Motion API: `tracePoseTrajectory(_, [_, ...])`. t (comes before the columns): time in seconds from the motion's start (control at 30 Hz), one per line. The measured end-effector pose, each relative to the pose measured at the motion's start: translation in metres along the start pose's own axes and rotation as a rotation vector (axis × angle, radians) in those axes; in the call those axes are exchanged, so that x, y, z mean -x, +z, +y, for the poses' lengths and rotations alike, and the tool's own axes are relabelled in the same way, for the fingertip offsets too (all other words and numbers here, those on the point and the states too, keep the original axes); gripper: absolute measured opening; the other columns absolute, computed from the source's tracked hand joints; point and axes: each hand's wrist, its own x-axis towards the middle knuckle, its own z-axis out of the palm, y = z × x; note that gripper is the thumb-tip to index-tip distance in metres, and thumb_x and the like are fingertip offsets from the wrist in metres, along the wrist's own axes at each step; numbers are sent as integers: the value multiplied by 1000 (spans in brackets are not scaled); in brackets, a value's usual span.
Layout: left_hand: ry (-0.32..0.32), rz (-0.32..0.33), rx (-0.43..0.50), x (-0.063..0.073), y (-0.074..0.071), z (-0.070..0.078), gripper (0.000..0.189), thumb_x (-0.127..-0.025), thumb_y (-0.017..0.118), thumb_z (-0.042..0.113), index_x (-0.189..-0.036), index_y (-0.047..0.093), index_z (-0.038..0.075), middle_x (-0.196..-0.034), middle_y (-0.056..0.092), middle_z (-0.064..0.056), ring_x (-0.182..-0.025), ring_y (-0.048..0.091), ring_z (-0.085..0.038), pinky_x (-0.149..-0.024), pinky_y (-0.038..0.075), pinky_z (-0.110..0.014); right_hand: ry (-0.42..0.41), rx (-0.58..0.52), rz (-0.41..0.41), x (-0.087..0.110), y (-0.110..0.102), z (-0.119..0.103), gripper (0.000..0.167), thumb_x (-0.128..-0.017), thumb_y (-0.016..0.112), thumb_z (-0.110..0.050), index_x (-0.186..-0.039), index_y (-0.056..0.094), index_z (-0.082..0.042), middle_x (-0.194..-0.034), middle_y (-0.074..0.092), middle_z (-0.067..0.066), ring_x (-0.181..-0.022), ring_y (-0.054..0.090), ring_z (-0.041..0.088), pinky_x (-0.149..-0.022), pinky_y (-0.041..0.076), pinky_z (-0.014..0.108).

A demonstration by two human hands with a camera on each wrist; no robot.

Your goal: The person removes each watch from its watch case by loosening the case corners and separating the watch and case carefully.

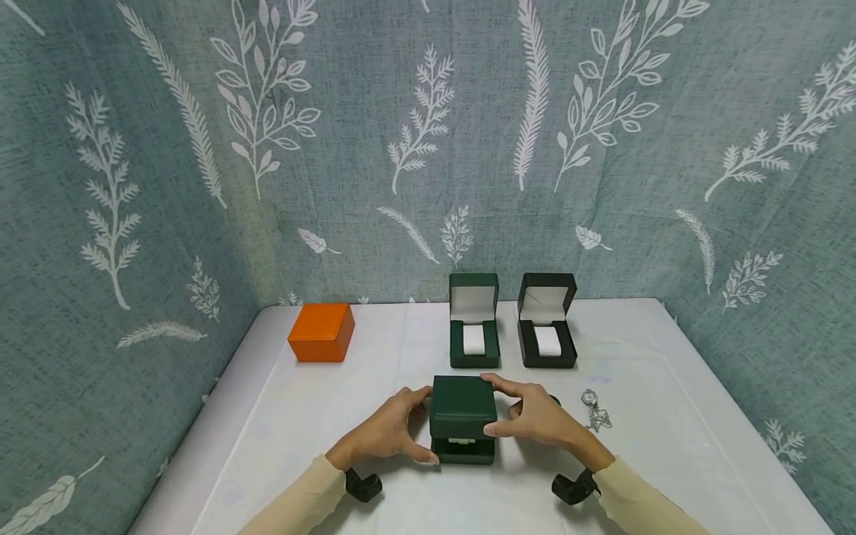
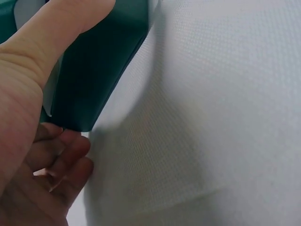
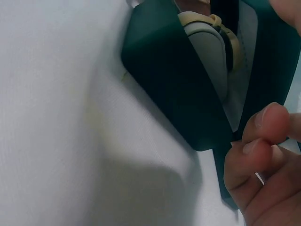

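A dark green watch box (image 1: 463, 407) sits in front of me with its lid partly lowered. My left hand (image 1: 389, 425) holds the box's left side, thumb at the front of the base and fingers toward the back. My right hand (image 1: 538, 416) grips the lid (image 1: 461, 394), thumb on its front edge and index finger at the back corner. Through the gap, the right wrist view shows a white cushion (image 3: 211, 52) with a tan band (image 3: 197, 19) around it. The left wrist view shows my left thumb (image 2: 61, 33) against the green base (image 2: 103, 70).
Behind stand an open green watch box (image 1: 475, 357) and an open black watch box (image 1: 550, 358), each with a white cushion. An orange box (image 1: 321, 332) is at the back left. A silver chain with a charm (image 1: 595, 410) lies right of my right hand. Patterned cloth (image 1: 414, 245) encloses the table.
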Motion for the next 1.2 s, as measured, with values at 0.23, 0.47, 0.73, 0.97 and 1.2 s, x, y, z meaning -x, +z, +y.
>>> tracePoseTrajectory(0.23, [14,15,-14,2,0,0,113,-65,97,50,-155,44,7,-125,55,0,-109,51,-15,-97,47,-34,11,-100,-16,-1,-2,0,80,-87,84,-36,-156,45,-32,-150,50,21,-43,31,9,-41,32,26])
tracePoseTrajectory(0.47, [14,24,-19,5,0,-1,118,-65,96,52,-156,40,2,-124,55,-1,-109,51,-15,-99,47,-35,66,-144,0,-7,-2,-1,74,-93,78,-41,-157,46,-24,-153,45,27,-42,32,12,-42,35,30])
tracePoseTrajectory(0.73, [21,38,-15,4,0,-1,119,-65,96,52,-157,39,1,-125,56,-4,-110,51,-18,-98,47,-37,86,-118,33,-16,-5,-3,64,-99,65,-51,-155,49,-24,-81,59,18,-44,34,14,-44,36,34])
tracePoseTrajectory(0.97, [6,47,-27,5,0,-2,118,-64,97,51,-155,42,1,-126,55,-4,-111,52,-16,-100,47,-36,99,-204,52,-27,-8,-6,68,-105,52,-54,-126,65,9,-45,36,2,-49,41,15,-47,32,31])
tracePoseTrajectory(1.2, [-21,42,-31,7,4,0,117,-64,97,52,-156,42,4,-125,54,-3,-112,51,-15,-101,47,-37,227,-225,93,-35,-11,-11,81,-100,43,-71,-78,60,6,-40,40,7,-44,38,20,-49,32,29])
